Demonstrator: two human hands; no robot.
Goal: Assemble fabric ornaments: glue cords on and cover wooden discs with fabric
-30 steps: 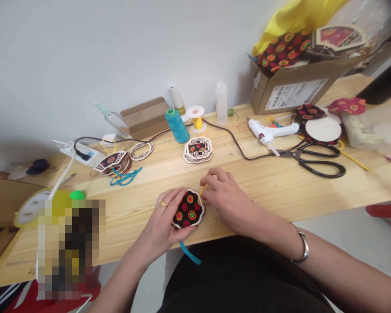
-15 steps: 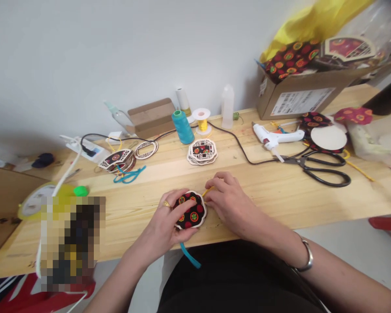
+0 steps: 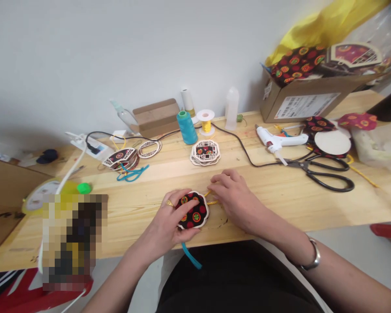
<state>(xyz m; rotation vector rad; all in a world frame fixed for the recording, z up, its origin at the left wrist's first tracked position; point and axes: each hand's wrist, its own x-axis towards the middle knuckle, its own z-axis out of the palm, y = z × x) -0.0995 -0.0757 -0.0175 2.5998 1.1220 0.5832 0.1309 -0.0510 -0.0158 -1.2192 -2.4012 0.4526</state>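
My left hand (image 3: 163, 224) is closed round a scalloped wooden ornament (image 3: 199, 212) faced with black floral fabric. Its fingertips lie across the fabric while the thumb presses the near edge. Below that hand, a blue ribbon (image 3: 191, 257) hangs over the table edge. From the ornament's right rim comes a yellow cord (image 3: 211, 202). My right hand (image 3: 236, 200) is just to the right, its bent fingers closed at the cord; the fingertips' exact grip is partly hidden. Beyond the hands lies a small stack of lattice wooden pieces (image 3: 205, 152).
At the back stand a blue thread cone (image 3: 187, 128), a yellow cord spool (image 3: 206, 124) and a clear bottle (image 3: 232, 108). Right are a glue gun (image 3: 280, 139), black-handled scissors (image 3: 329, 174) and a cardboard box (image 3: 296, 102). Fan-shaped pieces (image 3: 122, 158) and a power strip (image 3: 96, 148) lie left.
My right hand has drawn slightly away from the ornament, and more yellow cord shows between them. My left hand keeps its hold. The whole view has shifted a little.
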